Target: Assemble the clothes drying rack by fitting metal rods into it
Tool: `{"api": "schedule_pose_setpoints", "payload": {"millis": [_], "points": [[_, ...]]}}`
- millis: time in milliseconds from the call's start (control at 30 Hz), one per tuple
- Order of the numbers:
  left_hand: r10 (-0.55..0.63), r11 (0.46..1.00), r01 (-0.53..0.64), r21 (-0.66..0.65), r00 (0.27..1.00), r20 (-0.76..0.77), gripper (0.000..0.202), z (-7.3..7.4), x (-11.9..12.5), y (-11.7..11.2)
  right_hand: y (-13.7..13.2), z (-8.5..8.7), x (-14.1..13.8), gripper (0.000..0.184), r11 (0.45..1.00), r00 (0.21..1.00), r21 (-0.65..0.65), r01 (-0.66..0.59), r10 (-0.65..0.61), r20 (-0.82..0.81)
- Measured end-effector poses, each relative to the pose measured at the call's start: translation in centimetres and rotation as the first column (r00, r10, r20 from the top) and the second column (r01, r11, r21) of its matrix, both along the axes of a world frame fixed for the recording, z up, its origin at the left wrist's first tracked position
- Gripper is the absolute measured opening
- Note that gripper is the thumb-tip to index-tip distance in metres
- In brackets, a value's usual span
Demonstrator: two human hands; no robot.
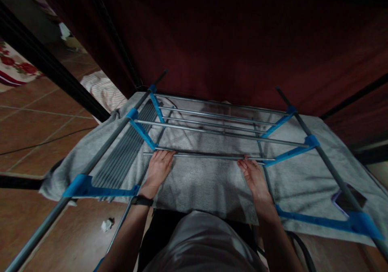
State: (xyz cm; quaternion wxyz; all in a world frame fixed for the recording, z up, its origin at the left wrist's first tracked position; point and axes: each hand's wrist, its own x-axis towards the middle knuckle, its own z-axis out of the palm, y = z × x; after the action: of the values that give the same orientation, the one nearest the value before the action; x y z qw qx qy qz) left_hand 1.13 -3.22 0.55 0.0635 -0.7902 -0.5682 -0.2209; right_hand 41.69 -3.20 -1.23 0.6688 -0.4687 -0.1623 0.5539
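A loose grey metal tube [206,156] lies crosswise in front of me, close along a similar tube of the rack. My left hand [160,166] is closed round it near its left end, fingers curled over the top. Toward the other end my right hand [252,172] grips the same tube with its fingertips. The rack is made of grey tubes and blue plastic brackets, among them a left bracket [142,129] and a right bracket [292,155]. Several crossbars, including a front upper bar [222,133], span between the two sides.
Several loose tubes [121,163] lie side by side on the grey cloth [206,187] at left. A phone-like dark flat object [348,199] rests at right. Behind stands a dark red panel [227,49]. Crumpled white paper [107,224] is on the tiled floor.
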Motion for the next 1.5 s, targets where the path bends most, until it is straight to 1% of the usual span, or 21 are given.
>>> {"api": "schedule_pose_setpoints", "payload": {"millis": [233, 367, 533, 633, 800, 933, 1067, 1300, 1500], "points": [[0.019, 0.999, -0.018, -0.029, 0.999, 0.029, 0.038, 0.0, 0.1, 0.6, 0.2, -0.3, 0.1, 0.03, 0.999, 0.999, 0.028, -0.016, 0.015, 0.034], [0.021, 1.0, -0.02, -0.017, 0.999, 0.029, 0.036, -0.2, 0.2, 0.7, 0.3, -0.4, -0.1, 0.031, 1.0, 0.999, 0.025, 0.011, -0.012, 0.046], [0.08, 0.996, -0.081, 0.021, 0.996, 0.049, 0.035, -0.5, -0.3, 0.5, 0.3, -0.4, -0.2, 0.032, 0.999, 0.998, 0.035, 0.008, -0.01, 0.068], [0.128, 0.99, -0.131, 0.048, 0.99, 0.055, 0.034, -0.8, -0.9, 0.3, 0.3, -0.4, -0.2, 0.036, 1.0, 0.998, 0.015, -0.004, 0.003, 0.067], [0.184, 0.981, -0.189, 0.048, 0.978, 0.101, 0.033, -0.9, -1.7, 0.4, 0.4, -0.4, -0.3, 0.036, 1.0, 0.997, 0.007, 0.006, -0.006, 0.078], [0.193, 0.978, -0.199, 0.058, 0.976, 0.097, 0.033, -0.4, -1.4, 0.8, 0.4, -0.4, -0.4, 0.032, 1.0, 0.996, 0.022, -0.009, 0.007, 0.088], [0.196, 0.977, -0.201, 0.064, 0.977, 0.079, 0.034, 0.0, -1.0, 1.2, 0.4, 0.0, -0.5, 0.032, 1.0, 0.998, 0.028, -0.01, 0.008, 0.062], [0.181, 0.981, -0.185, 0.057, 0.981, 0.071, 0.037, -0.3, -1.0, 1.6, 0.6, 0.4, -1.0, 0.028, 1.0, 1.0, -0.001, 0.003, -0.003, -0.003], [0.186, 0.98, -0.189, 0.064, 0.981, 0.05, 0.037, -0.2, -0.9, 1.9, 0.8, -0.1, -2.2, 0.025, 0.999, 0.999, 0.016, -0.043, 0.043, 0.002]]}}
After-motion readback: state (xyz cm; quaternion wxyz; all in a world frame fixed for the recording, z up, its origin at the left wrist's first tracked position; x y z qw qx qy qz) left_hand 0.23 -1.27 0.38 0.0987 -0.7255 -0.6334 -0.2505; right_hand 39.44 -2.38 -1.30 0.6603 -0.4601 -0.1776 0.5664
